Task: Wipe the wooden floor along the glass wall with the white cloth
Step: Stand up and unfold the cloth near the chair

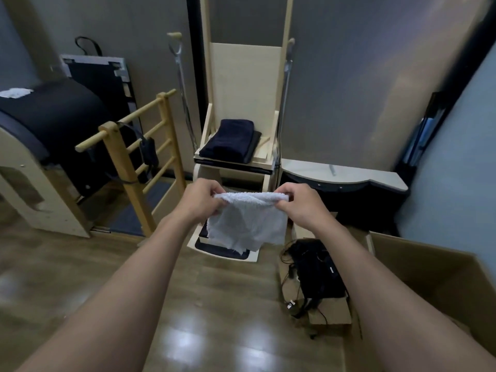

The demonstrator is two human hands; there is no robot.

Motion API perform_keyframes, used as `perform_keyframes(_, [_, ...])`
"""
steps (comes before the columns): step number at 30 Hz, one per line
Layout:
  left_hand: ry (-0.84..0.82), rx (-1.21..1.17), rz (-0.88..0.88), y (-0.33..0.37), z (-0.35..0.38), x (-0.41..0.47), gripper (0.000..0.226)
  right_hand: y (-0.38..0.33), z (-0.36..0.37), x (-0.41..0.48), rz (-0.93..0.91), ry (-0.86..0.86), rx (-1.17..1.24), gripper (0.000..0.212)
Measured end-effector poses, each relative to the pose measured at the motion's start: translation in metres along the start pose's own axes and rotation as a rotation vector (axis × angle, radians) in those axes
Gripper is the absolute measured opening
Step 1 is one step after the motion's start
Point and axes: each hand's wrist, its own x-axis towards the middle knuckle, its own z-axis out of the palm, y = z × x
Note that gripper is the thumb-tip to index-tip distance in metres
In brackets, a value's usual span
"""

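Both my arms reach forward over the wooden floor (112, 277). The white cloth (248, 226) hangs in the air between my hands, well above the floor. My left hand (201, 201) pinches its top left corner and my right hand (300, 204) pinches its top right corner. The top edge is rolled over and the rest droops down, with a frayed lower edge. The frosted grey glass wall (349, 89) stands straight ahead behind the equipment.
A wooden chair frame (214, 108) with folded dark towels (230, 139) stands ahead. A padded barrel with a wooden ladder (139, 157) is at the left. A curved arc piece (343, 173) sits at the right, with a black bag and cables (316, 269) and cardboard boxes (429, 269) nearer.
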Motion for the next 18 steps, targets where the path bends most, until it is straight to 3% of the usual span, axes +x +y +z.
perform_keyframes(10, [0.031,0.076,-0.023,-0.032,0.002,0.216,0.004,0.026,0.027,0.231,-0.006,0.0,-0.005,0.009])
perform_keyframes(18, [0.075,0.062,-0.081,-0.072,-0.012,0.416,0.008,0.029,0.066,0.435,0.005,0.036,-0.046,0.022])
